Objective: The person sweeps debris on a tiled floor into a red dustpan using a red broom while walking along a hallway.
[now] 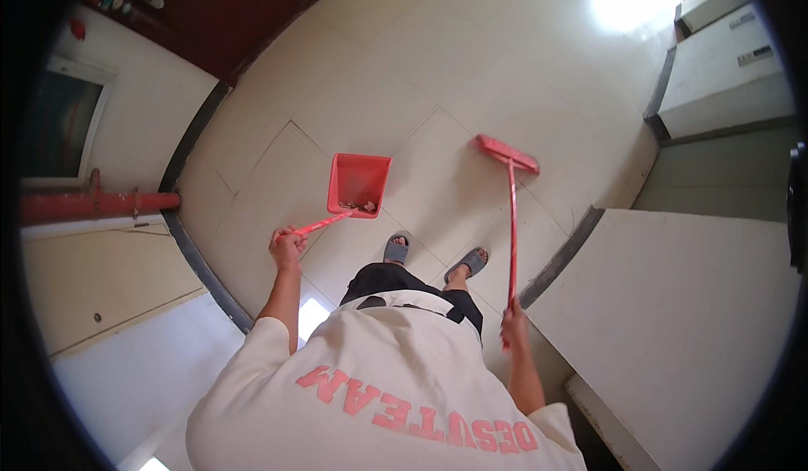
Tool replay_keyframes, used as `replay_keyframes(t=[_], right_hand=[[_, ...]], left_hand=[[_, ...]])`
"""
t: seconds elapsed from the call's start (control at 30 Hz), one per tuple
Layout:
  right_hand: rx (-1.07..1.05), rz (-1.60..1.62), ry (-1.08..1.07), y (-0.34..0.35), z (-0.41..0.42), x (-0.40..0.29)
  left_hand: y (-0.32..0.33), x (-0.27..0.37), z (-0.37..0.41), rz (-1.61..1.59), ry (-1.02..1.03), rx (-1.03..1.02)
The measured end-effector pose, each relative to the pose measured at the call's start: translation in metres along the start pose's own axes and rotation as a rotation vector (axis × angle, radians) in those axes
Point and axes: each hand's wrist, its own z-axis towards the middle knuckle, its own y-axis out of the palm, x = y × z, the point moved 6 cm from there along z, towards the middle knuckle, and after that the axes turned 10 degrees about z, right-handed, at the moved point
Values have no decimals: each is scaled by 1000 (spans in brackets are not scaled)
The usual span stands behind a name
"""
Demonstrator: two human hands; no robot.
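My left hand (290, 247) is closed around the handle of a red long-handled dustpan (360, 180). The pan is in front of me, a little left of my feet, with some small debris at its handle end. My right hand (514, 326) grips the red shaft of a broom (513, 218). Its red head (509, 154) is in front and to the right, over the tiled floor (416, 54), slightly blurred. Whether the bristles touch the tiles I cannot tell. A gap of floor lies between the dustpan and the broom head.
A dark red cabinet or table (208, 23) bearing small items stands at the upper left. Below it, a red pipe (145, 202) meets the left wall. A white wall corner (669, 281) with dark skirting stands close on the right. Bright light reflects off the floor at the upper right.
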Motion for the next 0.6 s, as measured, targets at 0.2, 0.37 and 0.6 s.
replay_keyframes(t=[0.2, 0.37, 0.6], right_hand=[[-113, 145, -100, -34, 37, -166], [-194, -56, -148, -23, -67, -196], [-401, -237, -156, -1, -79, -227]], left_hand=[[-23, -23, -1, -83, 48, 77], [-85, -61, -12, -192, 39, 198], [-147, -87, -19, -328, 38, 370]])
